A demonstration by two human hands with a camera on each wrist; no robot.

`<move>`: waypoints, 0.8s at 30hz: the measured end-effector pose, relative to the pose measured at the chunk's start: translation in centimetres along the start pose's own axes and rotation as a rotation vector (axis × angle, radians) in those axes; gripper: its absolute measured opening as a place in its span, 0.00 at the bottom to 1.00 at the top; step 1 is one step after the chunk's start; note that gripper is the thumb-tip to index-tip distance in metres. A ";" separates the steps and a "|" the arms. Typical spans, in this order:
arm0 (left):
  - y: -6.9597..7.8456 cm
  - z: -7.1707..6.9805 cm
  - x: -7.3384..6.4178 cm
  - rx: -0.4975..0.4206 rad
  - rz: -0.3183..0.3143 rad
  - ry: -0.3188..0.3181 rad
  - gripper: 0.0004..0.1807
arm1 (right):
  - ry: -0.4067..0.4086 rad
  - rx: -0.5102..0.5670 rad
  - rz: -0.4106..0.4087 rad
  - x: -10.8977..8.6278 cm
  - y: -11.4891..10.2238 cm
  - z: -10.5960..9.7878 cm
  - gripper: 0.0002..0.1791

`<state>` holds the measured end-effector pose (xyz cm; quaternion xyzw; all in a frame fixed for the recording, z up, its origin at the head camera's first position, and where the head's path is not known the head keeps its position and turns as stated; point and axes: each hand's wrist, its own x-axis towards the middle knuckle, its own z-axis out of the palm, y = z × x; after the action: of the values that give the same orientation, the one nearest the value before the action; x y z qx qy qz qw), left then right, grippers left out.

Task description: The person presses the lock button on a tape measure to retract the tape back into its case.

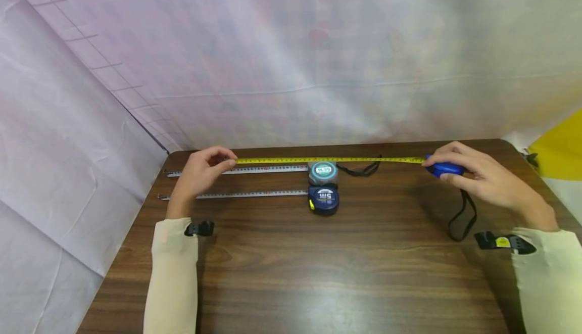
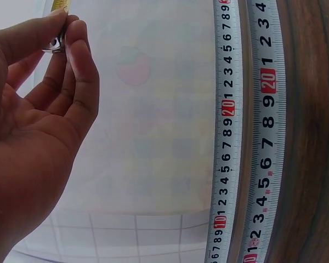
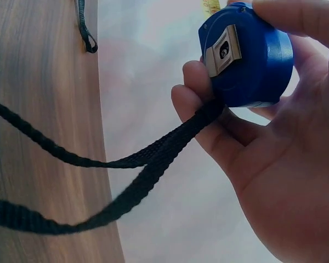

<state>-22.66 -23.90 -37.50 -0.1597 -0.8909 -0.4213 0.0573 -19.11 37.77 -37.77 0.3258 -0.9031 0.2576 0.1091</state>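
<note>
A yellow tape blade (image 1: 291, 160) stretches between my two hands along the far side of the table. My left hand (image 1: 203, 172) pinches its metal end hook (image 2: 56, 45) between thumb and fingers. Far to the right, my right hand (image 1: 484, 175) grips the blue tape measure (image 1: 443, 168), whose black wrist strap (image 1: 465, 218) dangles below. The right wrist view shows the metal belt clip (image 3: 225, 50) on its case. Below the yellow blade are a grey and teal tape measure (image 1: 323, 173) and a dark blue one (image 1: 324, 200), with white blades pulled out leftward, partly hidden by my left hand.
The brown wooden table (image 1: 291, 263) meets a pale patterned cloth (image 1: 318, 61) at its back edge. A black strap (image 1: 361, 171) trails right from the grey tape measure. White sheeting (image 1: 50, 172) hangs at the left, and a yellow piece (image 1: 559, 147) shows at far right.
</note>
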 end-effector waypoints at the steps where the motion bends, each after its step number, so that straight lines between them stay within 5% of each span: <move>1: 0.0 0.0 0.0 0.000 0.003 -0.001 0.11 | -0.004 0.001 0.010 0.0 -0.1 0.0 0.27; 24: 0.1 0.1 -0.1 0.025 -0.022 0.026 0.10 | -0.036 -0.021 0.076 0.1 -1.0 -0.8 0.24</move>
<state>-22.51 -23.78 -37.54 -0.1436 -0.8971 -0.4126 0.0663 -18.51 37.54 -36.68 0.2948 -0.9193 0.2460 0.0866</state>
